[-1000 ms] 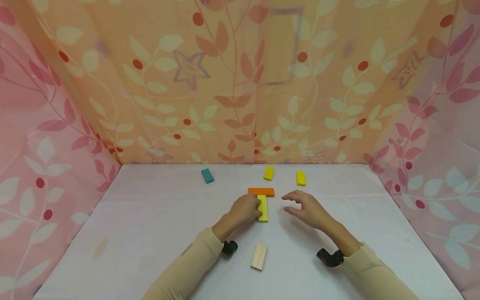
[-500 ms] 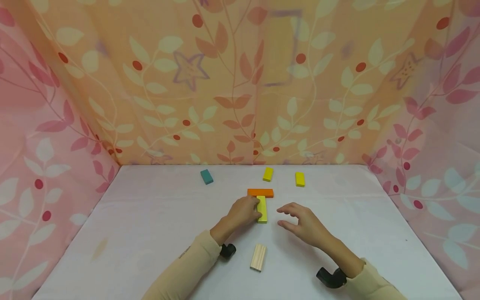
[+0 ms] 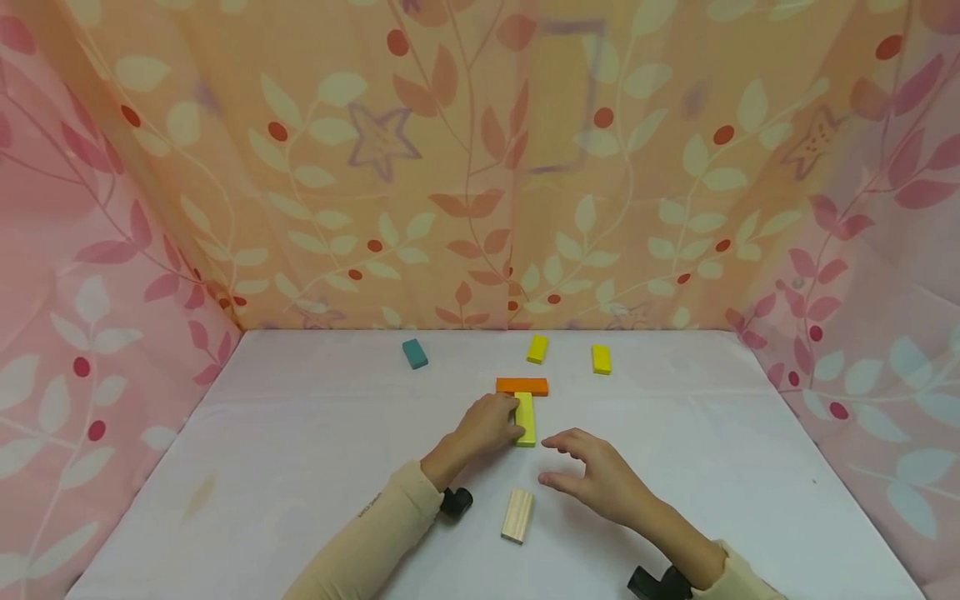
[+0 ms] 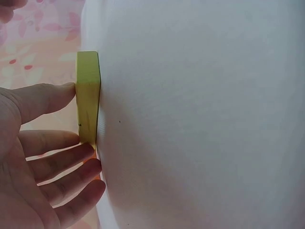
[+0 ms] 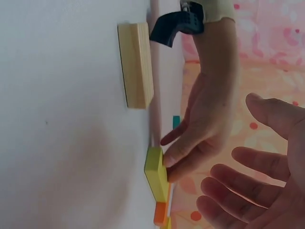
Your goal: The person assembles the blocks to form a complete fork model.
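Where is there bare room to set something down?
Bare table lies left of the teal block and left sleeve, and right of the rightmost yellow block and right hand. The middle is crowded: left hand on the lime block, orange block beyond, wooden block nearer.

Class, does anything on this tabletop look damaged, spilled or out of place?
A faint tan mark lies on the white tabletop, left of the left sleeve; its differing colour looks odd, perhaps a stain.
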Demonstrator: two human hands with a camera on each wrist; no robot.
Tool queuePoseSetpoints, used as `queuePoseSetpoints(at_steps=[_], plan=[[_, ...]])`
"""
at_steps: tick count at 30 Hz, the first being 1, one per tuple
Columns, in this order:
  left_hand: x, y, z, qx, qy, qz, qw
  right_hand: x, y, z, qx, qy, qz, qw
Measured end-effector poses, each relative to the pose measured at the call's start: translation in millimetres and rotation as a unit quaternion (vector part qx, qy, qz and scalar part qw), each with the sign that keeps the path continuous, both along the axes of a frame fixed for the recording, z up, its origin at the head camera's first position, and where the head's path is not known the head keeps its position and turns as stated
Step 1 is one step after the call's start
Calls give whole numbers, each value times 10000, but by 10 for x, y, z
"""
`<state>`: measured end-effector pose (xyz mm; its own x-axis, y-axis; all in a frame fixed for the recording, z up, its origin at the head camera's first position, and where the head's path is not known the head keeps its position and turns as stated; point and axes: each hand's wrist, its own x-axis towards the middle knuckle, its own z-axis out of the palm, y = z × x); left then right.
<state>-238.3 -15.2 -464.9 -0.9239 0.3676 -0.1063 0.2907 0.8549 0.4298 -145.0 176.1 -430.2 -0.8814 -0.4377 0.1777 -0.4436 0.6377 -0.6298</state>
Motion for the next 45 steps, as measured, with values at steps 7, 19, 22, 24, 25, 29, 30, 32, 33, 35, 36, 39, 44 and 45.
queuePoseSetpoints(at_steps=[7, 19, 22, 24, 25, 29, 30, 32, 33, 35, 36, 39, 44, 45], plan=[[1, -7, -17, -56, 73, -49, 9999, 103, -105, -148, 127, -19, 196, 9997], [-21, 0, -14, -116, 41, -47, 9999, 225, -246, -366, 913, 529, 381, 9937], [-20, 1, -8, -146, 54, -50, 9999, 240, -266, -382, 1046, 472, 394, 9926], [-21, 2, -7, -161, 68, -58, 9998, 249, -280, -394, 1098, 436, 406, 9922], [-22, 2, -7, -189, 79, -63, 9998, 254, -286, -398, 1113, 424, 418, 9920], [-31, 5, -14, -215, 46, -52, 9997, 274, -311, -417, 1133, 405, 458, 9917], [-33, 7, -15, -207, 38, -52, 9998, 279, -317, -419, 1138, 396, 471, 9916], [-36, 8, -17, -165, 6, -39, 9999, 288, -329, -418, 1161, 394, 485, 9913], [-35, 8, -16, -143, -5, -35, 9999, 293, -333, -419, 1183, 384, 488, 9910], [-32, 10, -13, -115, -18, -38, 9999, 300, -343, -417, 1243, 388, 475, 9903], [-32, 11, -12, -107, -26, -32, 9999, 303, -348, -417, 1271, 394, 466, 9900], [-28, 12, -7, -123, -47, -4, 9999, 308, -360, -416, 1336, 397, 448, 9892], [-33, 14, -4, -167, -68, 35, 9998, 310, -374, -414, 1388, 545, 459, 9878], [-34, 15, -5, -174, -68, 39, 9998, 310, -377, -415, 1395, 584, 462, 9874]])
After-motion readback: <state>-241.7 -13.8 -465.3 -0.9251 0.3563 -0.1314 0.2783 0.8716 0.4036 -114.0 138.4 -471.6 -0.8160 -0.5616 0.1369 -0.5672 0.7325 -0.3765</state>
